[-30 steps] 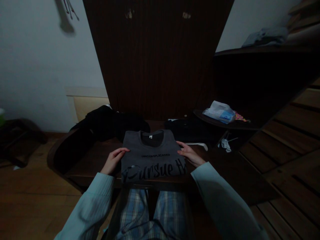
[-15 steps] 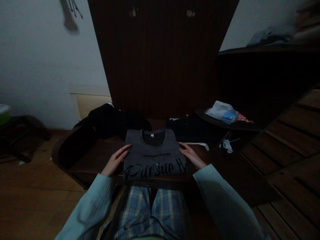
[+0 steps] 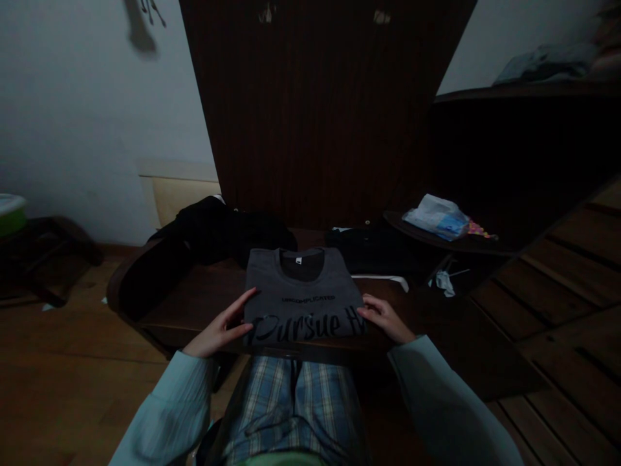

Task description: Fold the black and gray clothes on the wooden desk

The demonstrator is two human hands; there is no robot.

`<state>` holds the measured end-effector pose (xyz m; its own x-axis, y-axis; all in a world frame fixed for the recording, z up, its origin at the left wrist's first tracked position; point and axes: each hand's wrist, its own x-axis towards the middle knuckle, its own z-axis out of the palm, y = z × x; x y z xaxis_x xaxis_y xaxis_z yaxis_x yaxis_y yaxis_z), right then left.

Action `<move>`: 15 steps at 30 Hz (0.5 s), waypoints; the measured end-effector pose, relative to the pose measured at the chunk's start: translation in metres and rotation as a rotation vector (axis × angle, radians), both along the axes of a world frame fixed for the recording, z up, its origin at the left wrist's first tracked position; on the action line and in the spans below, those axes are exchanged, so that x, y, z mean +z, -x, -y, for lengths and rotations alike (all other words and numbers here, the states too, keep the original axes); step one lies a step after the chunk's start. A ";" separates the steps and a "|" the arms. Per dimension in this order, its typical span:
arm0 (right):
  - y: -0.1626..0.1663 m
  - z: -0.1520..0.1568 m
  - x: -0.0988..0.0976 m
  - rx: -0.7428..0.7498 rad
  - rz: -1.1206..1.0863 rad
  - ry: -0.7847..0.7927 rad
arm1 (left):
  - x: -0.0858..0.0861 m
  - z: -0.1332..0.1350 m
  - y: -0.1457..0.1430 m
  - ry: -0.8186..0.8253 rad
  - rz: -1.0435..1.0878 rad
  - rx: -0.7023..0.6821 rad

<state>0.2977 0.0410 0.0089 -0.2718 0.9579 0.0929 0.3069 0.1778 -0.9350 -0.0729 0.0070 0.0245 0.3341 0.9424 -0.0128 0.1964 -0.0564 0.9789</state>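
Observation:
A folded grey T-shirt [image 3: 301, 291] lies flat on the dark wooden bench, its round neckline pointing away from me. Black lettering runs across its front, and a small white label shows in the collar. My left hand [image 3: 220, 330] is at the shirt's left edge, open, with thumb and forefinger spread apart and their tips touching the cloth. At the lower right edge rests my right hand [image 3: 387, 318], its fingers slightly bent and a small gap between thumb and forefinger. Whether any fingertips reach under the cloth is hidden.
Dark clothing [image 3: 223, 230] is heaped behind on the left of the bench [image 3: 179, 301]. Another dark folded garment [image 3: 371, 249] lies back right, near a white strip [image 3: 383, 279]. A plastic packet [image 3: 436, 217] sits on a rounded shelf. A stool [image 3: 43, 252] stands at far left.
Both hands have slid down the shirt's sides toward me. My left thumb and forefinger have spread wider apart. The view has shifted slightly; the shirt stays folded on the bench.

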 end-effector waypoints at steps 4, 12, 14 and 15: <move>-0.001 0.000 -0.001 0.008 -0.044 0.050 | 0.004 0.000 0.003 -0.050 -0.083 -0.030; -0.004 0.000 -0.002 0.115 -0.131 0.193 | 0.003 0.000 -0.002 -0.080 -0.129 0.043; -0.004 -0.002 -0.003 0.108 -0.140 0.238 | -0.001 -0.001 -0.004 -0.088 -0.088 0.100; -0.004 -0.003 -0.003 0.099 -0.152 0.258 | -0.003 -0.001 -0.005 -0.087 -0.072 0.121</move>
<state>0.3020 0.0436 0.0058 -0.3670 0.9245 -0.1031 0.1536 -0.0491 -0.9869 -0.0680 0.0076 0.0213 0.2188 0.9744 0.0509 0.2762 -0.1119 0.9546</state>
